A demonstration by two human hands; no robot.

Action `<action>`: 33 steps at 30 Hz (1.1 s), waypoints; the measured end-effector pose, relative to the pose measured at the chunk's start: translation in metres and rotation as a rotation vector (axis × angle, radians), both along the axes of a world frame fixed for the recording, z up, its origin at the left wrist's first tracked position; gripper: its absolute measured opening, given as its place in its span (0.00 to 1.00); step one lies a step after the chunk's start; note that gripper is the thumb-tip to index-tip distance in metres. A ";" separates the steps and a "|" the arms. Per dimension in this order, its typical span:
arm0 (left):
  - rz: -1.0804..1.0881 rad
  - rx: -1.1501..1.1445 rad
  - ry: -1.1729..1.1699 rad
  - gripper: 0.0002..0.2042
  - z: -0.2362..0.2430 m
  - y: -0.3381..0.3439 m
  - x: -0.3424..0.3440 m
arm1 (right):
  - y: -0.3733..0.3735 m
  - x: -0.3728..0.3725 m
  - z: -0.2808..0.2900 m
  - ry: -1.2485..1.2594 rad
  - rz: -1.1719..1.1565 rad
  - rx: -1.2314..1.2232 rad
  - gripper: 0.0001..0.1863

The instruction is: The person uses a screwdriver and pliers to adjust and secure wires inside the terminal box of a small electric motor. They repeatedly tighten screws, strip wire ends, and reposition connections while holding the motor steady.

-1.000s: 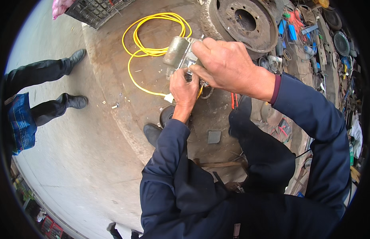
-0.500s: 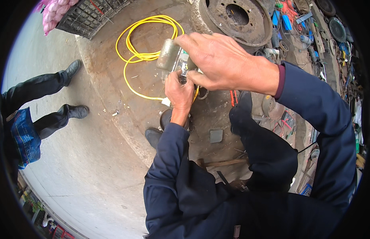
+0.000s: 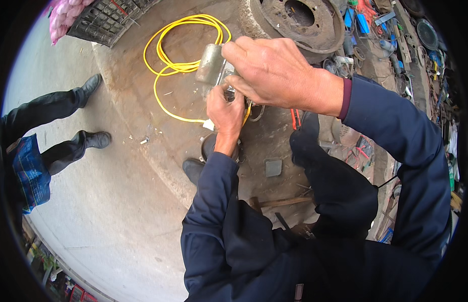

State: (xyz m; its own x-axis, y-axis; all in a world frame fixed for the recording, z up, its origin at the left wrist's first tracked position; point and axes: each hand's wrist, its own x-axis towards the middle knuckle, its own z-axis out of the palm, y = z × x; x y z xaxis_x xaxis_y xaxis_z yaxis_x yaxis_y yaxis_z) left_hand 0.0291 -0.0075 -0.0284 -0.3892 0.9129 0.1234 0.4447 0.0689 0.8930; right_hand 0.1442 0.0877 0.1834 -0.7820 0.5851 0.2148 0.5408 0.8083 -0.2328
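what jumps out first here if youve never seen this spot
At centre top, the left hand and right hand both grip a grey metal cylinder. Just behind it a bright yellow cable lies coiled on the stained ground, with a rusty brake drum at the top edge.

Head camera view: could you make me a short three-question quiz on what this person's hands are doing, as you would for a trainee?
1. True or false: both the left hand and the right hand are on the grey metal cylinder part.
2. What colour is the coiled cable on the ground beyond the hands? A) blue B) yellow C) black
3. Fill in: the rusty round thing at the top of the view is a brake ____.

Key
1. True: the right hand grips it from above, the left works at it from below.
2. B
3. drum
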 end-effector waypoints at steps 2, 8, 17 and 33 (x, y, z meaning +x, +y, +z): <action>0.017 0.029 0.038 0.13 0.000 -0.002 -0.001 | -0.003 0.001 0.002 -0.164 -0.110 -0.166 0.19; 0.013 0.087 0.022 0.13 -0.002 -0.001 0.000 | -0.001 -0.002 -0.001 0.090 0.038 0.035 0.18; 0.008 0.094 0.009 0.12 -0.001 -0.001 0.000 | -0.005 0.002 -0.002 0.176 0.039 0.040 0.19; -0.020 -0.211 -0.085 0.17 0.021 -0.004 -0.008 | 0.005 0.023 0.008 0.183 -0.137 -0.024 0.17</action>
State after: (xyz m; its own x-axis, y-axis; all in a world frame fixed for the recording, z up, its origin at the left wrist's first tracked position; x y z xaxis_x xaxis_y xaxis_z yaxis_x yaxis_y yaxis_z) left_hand 0.0214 -0.0115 -0.0078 -0.3712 0.9228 -0.1034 0.3720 0.2498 0.8940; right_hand 0.1677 0.0929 0.1915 -0.6437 0.6902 0.3305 0.5922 0.7229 -0.3560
